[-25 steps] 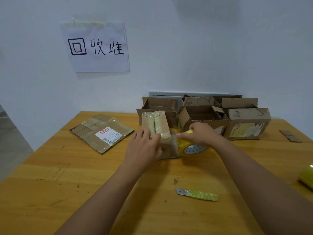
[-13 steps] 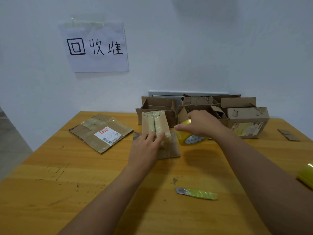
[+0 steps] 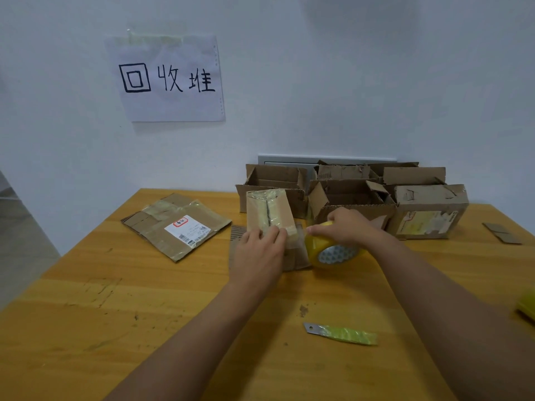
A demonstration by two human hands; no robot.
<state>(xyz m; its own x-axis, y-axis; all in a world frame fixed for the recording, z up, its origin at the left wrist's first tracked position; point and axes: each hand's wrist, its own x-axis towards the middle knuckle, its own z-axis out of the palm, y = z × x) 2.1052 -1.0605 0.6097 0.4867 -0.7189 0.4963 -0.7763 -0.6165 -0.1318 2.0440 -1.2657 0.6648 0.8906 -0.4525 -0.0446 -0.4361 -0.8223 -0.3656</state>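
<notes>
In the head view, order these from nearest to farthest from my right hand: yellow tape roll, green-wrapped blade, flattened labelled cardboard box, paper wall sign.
1. Yellow tape roll, gripped by the right hand.
2. Green-wrapped blade, nearer the person.
3. Flattened labelled cardboard box, left on table.
4. Paper wall sign, upper left.

The light is soft and even, cool on the white wall (image 3: 318,111) and warm on the wooden tabletop (image 3: 86,328). It seems to fall from above: the left forearm (image 3: 202,328) throws only a pale, wide shadow on the tabletop beside it. The tape roll (image 3: 315,250) carries a mild sheen. The wide lens curves the far edge of the tabletop. A yellow object (image 3: 527,308) at the right edge is blurred, while the writing on the paper sign (image 3: 168,105) is sharp.
</notes>
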